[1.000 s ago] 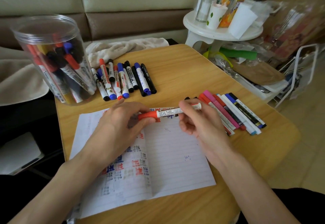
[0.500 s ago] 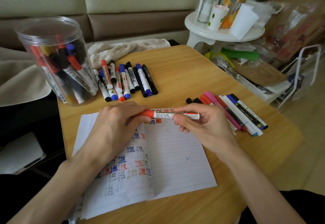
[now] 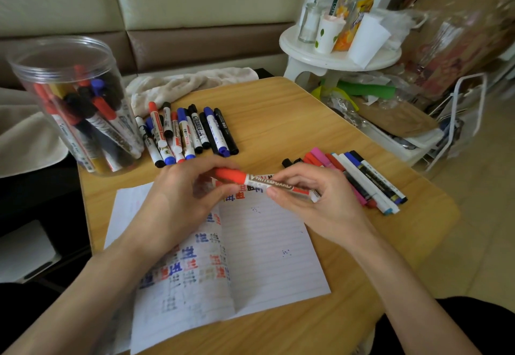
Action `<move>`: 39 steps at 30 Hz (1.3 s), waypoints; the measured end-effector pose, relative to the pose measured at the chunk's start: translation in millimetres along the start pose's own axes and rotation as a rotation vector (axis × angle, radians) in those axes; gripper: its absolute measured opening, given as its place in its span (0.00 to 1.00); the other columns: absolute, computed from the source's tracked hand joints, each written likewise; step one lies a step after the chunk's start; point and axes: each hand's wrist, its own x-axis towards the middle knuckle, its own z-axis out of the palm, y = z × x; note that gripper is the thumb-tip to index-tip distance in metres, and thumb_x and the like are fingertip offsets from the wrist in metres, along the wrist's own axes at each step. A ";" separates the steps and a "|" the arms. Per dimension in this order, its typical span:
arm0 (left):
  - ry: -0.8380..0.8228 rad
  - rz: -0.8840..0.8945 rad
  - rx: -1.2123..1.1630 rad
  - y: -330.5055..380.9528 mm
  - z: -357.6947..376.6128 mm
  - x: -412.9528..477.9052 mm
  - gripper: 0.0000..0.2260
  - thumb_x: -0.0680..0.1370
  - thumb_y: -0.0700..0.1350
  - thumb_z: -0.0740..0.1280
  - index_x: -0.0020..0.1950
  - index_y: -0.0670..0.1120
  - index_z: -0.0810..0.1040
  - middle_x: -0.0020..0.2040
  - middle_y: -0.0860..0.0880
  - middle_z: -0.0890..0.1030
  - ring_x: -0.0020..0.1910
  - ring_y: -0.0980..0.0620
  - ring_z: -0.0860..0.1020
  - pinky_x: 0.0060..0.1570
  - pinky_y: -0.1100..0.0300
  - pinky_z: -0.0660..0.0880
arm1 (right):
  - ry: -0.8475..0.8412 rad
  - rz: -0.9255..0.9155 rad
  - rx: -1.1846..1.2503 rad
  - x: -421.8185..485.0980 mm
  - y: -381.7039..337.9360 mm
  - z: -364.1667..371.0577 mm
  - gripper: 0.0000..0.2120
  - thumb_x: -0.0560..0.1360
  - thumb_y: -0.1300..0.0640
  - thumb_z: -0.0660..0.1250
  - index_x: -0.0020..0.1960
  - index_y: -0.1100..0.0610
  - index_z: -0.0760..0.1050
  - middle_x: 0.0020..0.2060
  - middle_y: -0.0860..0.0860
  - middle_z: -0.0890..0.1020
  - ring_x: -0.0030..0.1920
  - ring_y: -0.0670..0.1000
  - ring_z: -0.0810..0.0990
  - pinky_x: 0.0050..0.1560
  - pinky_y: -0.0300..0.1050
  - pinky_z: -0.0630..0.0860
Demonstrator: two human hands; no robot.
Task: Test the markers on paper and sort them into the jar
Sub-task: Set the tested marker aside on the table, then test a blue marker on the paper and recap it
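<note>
The marker (image 3: pixel 260 181) has levelled out just above the paper (image 3: pixel 264 246). Left grip (image 3: pixel 192 198) pinches its red cap (image 3: pixel 228 174) and right grip (image 3: pixel 315 204) clasps it further along, probably braced to uncap it.

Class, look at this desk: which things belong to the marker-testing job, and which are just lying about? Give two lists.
Belong to the job: red marker, gripped by left hand and right hand; lined paper; jar; marker row beside the jar; marker row at right.

Lying about: cloth; white stool; paper cup; bottles.
</note>
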 end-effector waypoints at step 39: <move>0.058 -0.105 0.008 -9.2 -7.8 -6.6 0.13 0.80 0.45 0.70 0.64 0.54 0.79 0.49 0.60 0.84 0.49 0.62 0.81 0.49 0.66 0.78 | 0.313 -0.032 -0.460 83.9 -0.8 67.8 0.15 0.74 0.43 0.75 0.55 0.52 0.84 0.50 0.47 0.82 0.54 0.50 0.76 0.56 0.50 0.74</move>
